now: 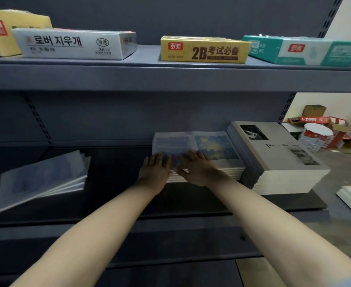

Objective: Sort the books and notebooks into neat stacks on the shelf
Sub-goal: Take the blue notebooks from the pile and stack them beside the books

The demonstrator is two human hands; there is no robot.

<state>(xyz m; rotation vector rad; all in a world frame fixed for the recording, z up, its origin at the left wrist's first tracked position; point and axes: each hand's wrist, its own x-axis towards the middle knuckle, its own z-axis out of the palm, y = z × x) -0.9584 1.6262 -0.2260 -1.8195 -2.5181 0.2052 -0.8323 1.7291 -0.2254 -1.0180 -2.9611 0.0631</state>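
Blue notebook stack (214,149) is set mid-way along the lower shelf (116,177), just beside the taller grey book stack (284,160) on its right; their sides look to be touching. Left hand (154,169) is laid on the stack's front-left corner, right hand (198,168) on the top cover near the front edge. Grip of both: spread flat, fingers straight, pressed on the cover. A loose notebook pile (44,179) is seen tilted and fanned at the shelf's left, well apart. On the upper shelf (149,77) are lined up a white box (73,43), yellow box (203,50) and teal box (303,51).
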